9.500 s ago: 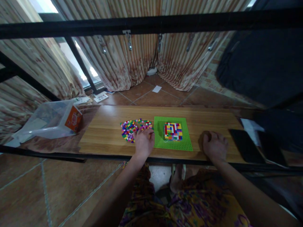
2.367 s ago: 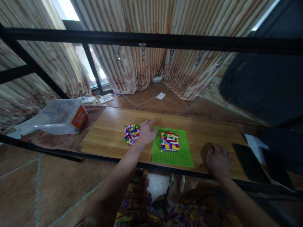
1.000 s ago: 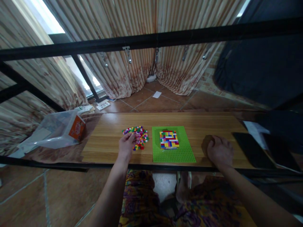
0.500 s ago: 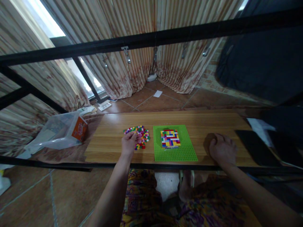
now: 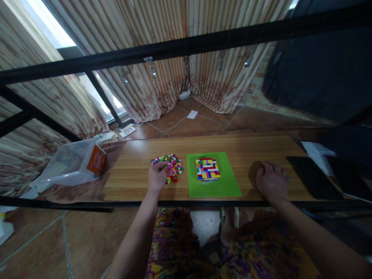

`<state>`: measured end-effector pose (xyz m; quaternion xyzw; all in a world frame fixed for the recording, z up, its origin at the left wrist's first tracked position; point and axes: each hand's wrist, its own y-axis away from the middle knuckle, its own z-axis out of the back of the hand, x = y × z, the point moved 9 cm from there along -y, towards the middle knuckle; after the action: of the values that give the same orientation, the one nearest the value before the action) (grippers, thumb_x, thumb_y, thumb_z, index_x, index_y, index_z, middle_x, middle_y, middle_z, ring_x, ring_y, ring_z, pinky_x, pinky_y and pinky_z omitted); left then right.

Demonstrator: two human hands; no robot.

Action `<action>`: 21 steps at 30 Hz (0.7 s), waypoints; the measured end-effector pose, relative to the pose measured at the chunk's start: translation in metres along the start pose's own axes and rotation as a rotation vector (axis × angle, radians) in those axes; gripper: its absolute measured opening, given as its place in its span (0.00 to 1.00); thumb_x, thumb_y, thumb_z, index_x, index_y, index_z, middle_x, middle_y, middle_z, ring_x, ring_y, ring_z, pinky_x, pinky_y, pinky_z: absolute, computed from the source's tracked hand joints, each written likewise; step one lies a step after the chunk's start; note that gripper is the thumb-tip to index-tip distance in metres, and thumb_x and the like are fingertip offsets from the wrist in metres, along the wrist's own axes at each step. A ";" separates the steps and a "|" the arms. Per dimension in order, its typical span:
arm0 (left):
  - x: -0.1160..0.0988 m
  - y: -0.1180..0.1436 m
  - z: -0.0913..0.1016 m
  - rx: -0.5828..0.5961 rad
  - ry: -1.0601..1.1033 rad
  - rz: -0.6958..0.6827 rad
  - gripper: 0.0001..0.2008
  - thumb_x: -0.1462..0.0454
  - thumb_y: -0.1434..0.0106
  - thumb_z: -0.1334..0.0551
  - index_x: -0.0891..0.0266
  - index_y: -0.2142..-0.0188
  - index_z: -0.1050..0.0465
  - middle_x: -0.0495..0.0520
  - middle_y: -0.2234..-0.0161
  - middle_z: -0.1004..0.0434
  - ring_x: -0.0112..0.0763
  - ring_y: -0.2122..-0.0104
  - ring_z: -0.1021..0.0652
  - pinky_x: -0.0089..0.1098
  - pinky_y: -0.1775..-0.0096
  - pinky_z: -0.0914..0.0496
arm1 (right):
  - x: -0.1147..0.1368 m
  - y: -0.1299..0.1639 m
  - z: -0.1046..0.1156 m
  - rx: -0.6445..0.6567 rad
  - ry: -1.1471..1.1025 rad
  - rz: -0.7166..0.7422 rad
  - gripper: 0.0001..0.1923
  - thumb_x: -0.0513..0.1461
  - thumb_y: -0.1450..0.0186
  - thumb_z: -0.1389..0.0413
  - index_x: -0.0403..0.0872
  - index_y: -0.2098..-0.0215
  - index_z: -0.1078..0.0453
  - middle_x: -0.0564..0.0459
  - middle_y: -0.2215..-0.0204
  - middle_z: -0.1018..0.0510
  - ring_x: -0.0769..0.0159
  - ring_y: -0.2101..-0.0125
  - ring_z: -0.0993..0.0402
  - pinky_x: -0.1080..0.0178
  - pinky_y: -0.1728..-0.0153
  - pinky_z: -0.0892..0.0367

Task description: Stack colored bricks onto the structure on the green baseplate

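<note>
Left hand (image 5: 157,177) at the near edge of the loose brick pile (image 5: 170,166) on the table (image 5: 130,170), fingers curled onto bricks, grip unclear; right hand (image 5: 271,180) loosely fisted on the table, right of the green baseplate (image 5: 215,188) bearing the brick block (image 5: 207,169).

I see a loose pile of small plastic bricks (image 5: 170,164) in mixed pink, red, yellow, green and blue. At its 3 o'clock lies a bright green studded baseplate (image 5: 214,186) carrying a flat brick block (image 5: 207,169) striped red, yellow, blue, white. The wooden tabletop (image 5: 130,170) is light brown and grained.
</note>
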<state>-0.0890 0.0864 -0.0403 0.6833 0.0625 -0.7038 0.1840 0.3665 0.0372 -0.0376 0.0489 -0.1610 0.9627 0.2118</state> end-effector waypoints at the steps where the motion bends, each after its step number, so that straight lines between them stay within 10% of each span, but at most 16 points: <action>1: -0.001 0.001 0.001 -0.019 -0.017 -0.001 0.08 0.66 0.53 0.35 0.63 0.70 0.23 0.47 0.79 0.23 0.27 0.81 0.25 0.29 0.75 0.28 | 0.000 0.000 0.001 -0.001 0.005 0.001 0.23 0.41 0.31 0.58 0.39 0.45 0.31 0.37 0.47 0.28 0.46 0.50 0.34 0.52 0.54 0.41; 21: -0.025 -0.012 -0.006 -0.005 -0.647 -0.297 0.14 0.67 0.39 0.42 0.62 0.57 0.20 0.56 0.61 0.17 0.35 0.64 0.19 0.33 0.58 0.27 | -0.001 -0.001 -0.002 -0.015 -0.020 0.025 0.24 0.40 0.32 0.56 0.38 0.44 0.32 0.34 0.47 0.28 0.45 0.49 0.34 0.48 0.52 0.38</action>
<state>-0.0870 0.1037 -0.0176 0.4079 0.1012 -0.9028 0.0917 0.3674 0.0384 -0.0398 0.0548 -0.1707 0.9636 0.1983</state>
